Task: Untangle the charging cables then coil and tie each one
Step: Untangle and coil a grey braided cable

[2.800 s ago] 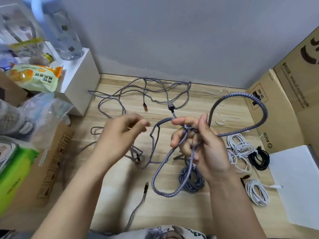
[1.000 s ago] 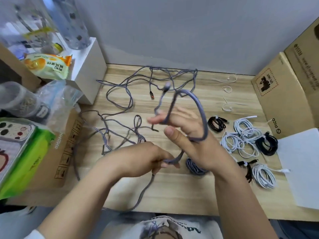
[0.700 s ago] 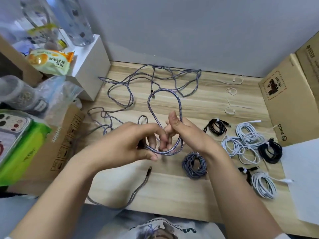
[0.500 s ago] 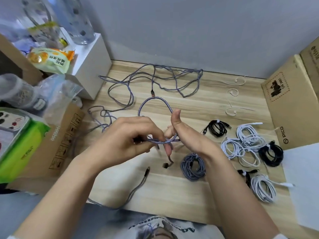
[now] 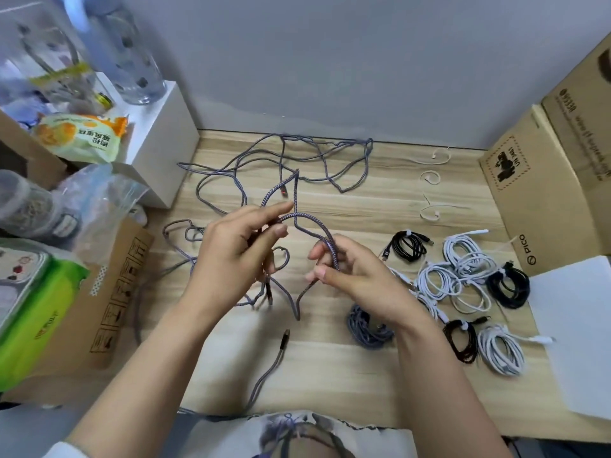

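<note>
Mid-coil I'd say: left hand [image 5: 231, 256] and right hand [image 5: 350, 276] both pinch the grey cable [image 5: 310, 223]. Next up probably needs another loop, then a tie.

one head-worn camera, wide-angle, looks forward and steeply down from above the wooden table [image 5: 347, 358]. it sits close over the two forearms, with the grey wall [image 5: 330, 61] at the top edge and the person's shirt [image 5: 297, 434] at the bottom. straight edges bow outward.
</note>
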Available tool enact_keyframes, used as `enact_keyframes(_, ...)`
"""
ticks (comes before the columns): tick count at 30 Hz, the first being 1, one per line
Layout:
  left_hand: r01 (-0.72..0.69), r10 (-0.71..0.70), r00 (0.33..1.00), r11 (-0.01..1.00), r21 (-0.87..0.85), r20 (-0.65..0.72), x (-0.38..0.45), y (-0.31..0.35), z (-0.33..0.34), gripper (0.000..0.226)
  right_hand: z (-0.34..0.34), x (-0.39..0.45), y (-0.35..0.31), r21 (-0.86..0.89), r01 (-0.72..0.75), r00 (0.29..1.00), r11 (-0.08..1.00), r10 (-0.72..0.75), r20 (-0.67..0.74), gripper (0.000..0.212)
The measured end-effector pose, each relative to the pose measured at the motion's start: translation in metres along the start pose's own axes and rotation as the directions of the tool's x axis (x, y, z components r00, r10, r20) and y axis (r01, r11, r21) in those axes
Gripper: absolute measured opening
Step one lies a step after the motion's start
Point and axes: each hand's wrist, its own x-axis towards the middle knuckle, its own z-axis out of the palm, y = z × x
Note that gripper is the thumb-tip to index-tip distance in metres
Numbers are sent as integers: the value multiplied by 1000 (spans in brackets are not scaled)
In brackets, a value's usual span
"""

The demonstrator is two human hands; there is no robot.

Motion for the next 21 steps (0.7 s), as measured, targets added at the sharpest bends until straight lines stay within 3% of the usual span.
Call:
enact_keyframes(5,279,-289,957,937,-211,-16,1,-12,1,28,4,-12,2,-465,-53,985,884,-30,-169,40)
enact_keyframes(8,404,-406,912,867,-291,57,0,-30,3,31,-1,-23,-10,-557,-68,981,828,-46,-188,16)
enact_keyframes(11,558,-525,830,786,-265,190,-1,-46,6,41,-3,-34,-28,-373,-20,984,928,-47,-170,18)
enact_keyframes(14,616,-586,778,782,-97,226,-2,-62,9,39,2,-38,-43,-1,98,980,995,-97,-175,32)
enact_keyframes(18,588,-594,765,802,104,249,3,-74,13,21,9,-40,-55,404,255,967,878,-234,-103,38)
enact_keyframes(21,638,-652,681,752,166,335,7,-82,16,27,14,-33,-58,470,320,947,822,-274,-166,36)
